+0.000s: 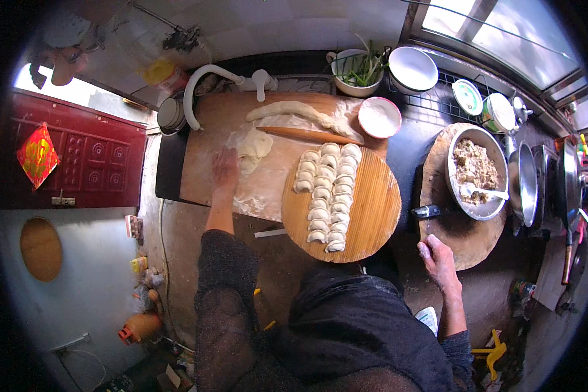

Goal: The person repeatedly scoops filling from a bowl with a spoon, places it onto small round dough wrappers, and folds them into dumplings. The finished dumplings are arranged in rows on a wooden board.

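Note:
On the floured wooden board (pixel 202 157), my left hand (pixel 225 168) lies palm down beside a pale, flat patch of dough (pixel 253 151), its fingers stretched out at the dough's near left edge. Behind are a wooden rolling pin (pixel 300 134) and a long rope of dough (pixel 294 110). Several folded dumplings (pixel 321 189) stand in rows on a round bamboo board (pixel 380 209). My right hand (pixel 439 259) hangs with curled fingers by the near left edge of a thick chopping block (pixel 460 248); nothing shows in it.
A metal bowl (pixel 455 189) of filling (pixel 472 160) with a white spoon (pixel 491 194) rests on the block, near a dark handle (pixel 426 211). A flour bowl (pixel 379 117), a bowl of greens (pixel 358 78) and a white faucet (pixel 193 98) line the back. Pans (pixel 568 183) stand far right.

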Demonstrator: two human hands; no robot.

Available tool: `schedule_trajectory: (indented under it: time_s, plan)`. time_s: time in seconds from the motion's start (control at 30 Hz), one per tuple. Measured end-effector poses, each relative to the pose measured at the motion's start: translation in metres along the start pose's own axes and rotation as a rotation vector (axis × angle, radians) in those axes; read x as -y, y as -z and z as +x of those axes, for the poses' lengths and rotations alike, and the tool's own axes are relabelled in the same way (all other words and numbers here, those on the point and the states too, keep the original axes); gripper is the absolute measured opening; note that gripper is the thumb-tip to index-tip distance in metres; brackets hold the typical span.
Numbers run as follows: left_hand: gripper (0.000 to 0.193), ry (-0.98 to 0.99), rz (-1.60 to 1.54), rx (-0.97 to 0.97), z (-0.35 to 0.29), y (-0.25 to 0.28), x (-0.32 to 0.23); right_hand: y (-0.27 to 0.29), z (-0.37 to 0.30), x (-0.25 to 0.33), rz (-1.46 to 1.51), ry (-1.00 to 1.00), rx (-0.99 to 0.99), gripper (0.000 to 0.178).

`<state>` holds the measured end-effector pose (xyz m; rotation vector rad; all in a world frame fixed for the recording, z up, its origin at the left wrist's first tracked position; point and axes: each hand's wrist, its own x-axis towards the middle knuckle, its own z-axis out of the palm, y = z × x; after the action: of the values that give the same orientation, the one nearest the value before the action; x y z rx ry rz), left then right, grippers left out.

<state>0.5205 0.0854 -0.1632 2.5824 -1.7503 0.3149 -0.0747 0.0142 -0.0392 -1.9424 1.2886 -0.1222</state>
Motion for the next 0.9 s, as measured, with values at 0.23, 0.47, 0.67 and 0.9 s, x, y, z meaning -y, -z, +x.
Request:
schedule_trajectory:
  time_s: [0.23, 0.47, 0.67, 0.9]
  plan:
    - [0.016, -0.001, 0.068, -0.178, -0.027, -0.002, -0.019, 0.007, -0.004, -0.02, -0.002, 0.007, -0.017, 0.019]
    - [0.012, 0.085, -0.106, -0.163, -0.041, -0.016, -0.009, 0.017, -0.003, -0.023, -0.023, 0.005, 0.023, 0.019]
    - [0.014, 0.095, 0.083, -0.015, 0.005, 0.018, -0.029, 0.016, 0.006, -0.024, -0.07, 0.041, 0.054, 0.018]
    - [0.023, -0.047, -0.011, 0.003, -0.002, -0.008, 0.004, 0.015, 0.012, -0.027, -0.091, 0.03, 0.096, 0.017]
